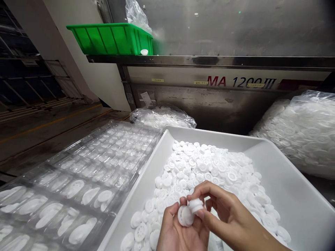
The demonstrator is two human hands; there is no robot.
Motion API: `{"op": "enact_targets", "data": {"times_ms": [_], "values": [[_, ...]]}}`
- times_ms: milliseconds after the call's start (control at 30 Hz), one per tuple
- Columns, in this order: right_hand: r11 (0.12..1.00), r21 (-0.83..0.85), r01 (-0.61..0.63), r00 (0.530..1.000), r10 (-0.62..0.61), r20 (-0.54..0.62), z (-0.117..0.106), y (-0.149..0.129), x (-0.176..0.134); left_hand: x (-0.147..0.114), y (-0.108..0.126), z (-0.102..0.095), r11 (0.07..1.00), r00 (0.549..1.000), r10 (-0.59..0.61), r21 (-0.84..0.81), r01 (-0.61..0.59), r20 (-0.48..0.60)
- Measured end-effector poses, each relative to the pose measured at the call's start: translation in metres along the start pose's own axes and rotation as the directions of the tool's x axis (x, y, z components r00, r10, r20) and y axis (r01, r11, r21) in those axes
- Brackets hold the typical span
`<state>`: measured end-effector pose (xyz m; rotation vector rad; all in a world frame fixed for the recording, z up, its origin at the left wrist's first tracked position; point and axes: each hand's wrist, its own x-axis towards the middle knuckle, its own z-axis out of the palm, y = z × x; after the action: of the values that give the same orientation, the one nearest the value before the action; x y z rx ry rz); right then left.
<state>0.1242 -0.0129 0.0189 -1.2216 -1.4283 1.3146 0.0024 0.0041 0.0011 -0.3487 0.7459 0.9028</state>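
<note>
White bin (pixel 282 181) heaped with discs (pixel 209 167). Clear tray (pixel 86 167) just left. Left hand (pixel 180 233) palm-up low over bin, fingers curled gripping disc (pixel 185 216). Right hand (pixel 222 209) arched, fingertips pinching cap (pixel 195 205), touching disc.

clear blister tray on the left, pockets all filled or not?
Partly filled. The clear tray holds white discs in its nearest pockets; farther pockets are too glary to tell.
</note>
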Motion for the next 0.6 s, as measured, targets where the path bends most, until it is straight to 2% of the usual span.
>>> {"op": "enact_targets", "data": {"times_ms": [133,367,500,600], "values": [[1.000,-0.006,-0.004,0.999,0.004,-0.036,-0.003,-0.002,0.001,-0.004,-0.003,0.006,0.999,0.999,0.037,0.027,-0.037,-0.014],[0.999,-0.007,0.037,0.999,-0.037,-0.029,-0.004,0.001,0.001,-0.007,-0.003,0.006,0.999,1.000,0.022,0.044,-0.023,0.009],[0.994,-0.075,0.080,0.996,-0.082,-0.027,-0.005,0.000,0.000,-0.005,0.001,0.001,0.998,0.999,-0.007,0.058,0.005,0.033],[0.963,-0.193,0.188,0.981,-0.193,-0.011,-0.006,0.001,-0.002,-0.003,0.004,-0.004,0.998,0.997,-0.041,0.059,0.038,0.059]]}}
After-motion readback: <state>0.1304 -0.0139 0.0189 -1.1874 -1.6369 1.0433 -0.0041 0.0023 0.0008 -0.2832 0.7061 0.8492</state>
